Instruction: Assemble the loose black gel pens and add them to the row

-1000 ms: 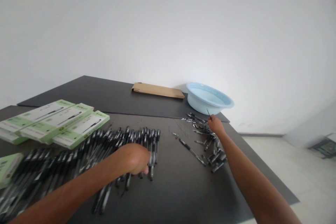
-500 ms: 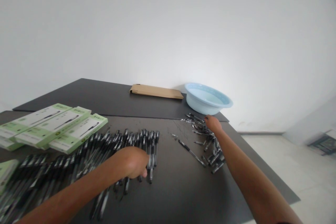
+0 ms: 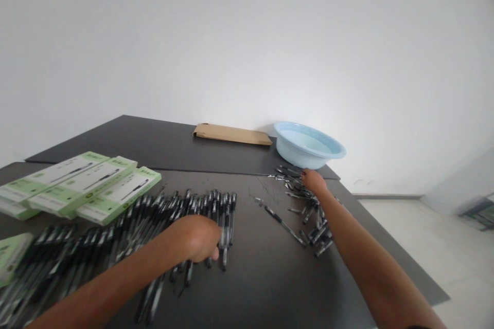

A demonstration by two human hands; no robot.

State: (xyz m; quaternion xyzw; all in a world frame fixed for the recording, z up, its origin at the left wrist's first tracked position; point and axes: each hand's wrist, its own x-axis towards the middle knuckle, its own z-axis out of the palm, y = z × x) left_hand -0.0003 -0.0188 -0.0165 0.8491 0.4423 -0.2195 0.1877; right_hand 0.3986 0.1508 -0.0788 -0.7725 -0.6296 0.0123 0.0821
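My left hand [image 3: 204,239] is curled over the right end of a long row of black-and-clear pens [image 3: 231,221]; its thumb points down and the other fingers are mostly hidden. What it grips, if anything, does not show. At the far right, my right hand [image 3: 314,182] reaches into a loose pile of pens and short pen pieces [image 3: 319,236], its fingertips closed at the end of a dark pen [image 3: 291,169]. A single pen [image 3: 284,225] lies slantwise between the row and the pile, near a small clear piece [image 3: 259,200].
Green-and-white pen boxes [image 3: 116,195] lie overlapped at the left, with another box [image 3: 13,257] at the left edge. A light blue basin [image 3: 309,145] stands at the back right, beside a flat brown cardboard piece [image 3: 231,134]. The dark table [image 3: 262,288] ends at the right.
The view has shifted slightly, so everything sits a little farther right. Both hands stay at nearly the same places over the pens.
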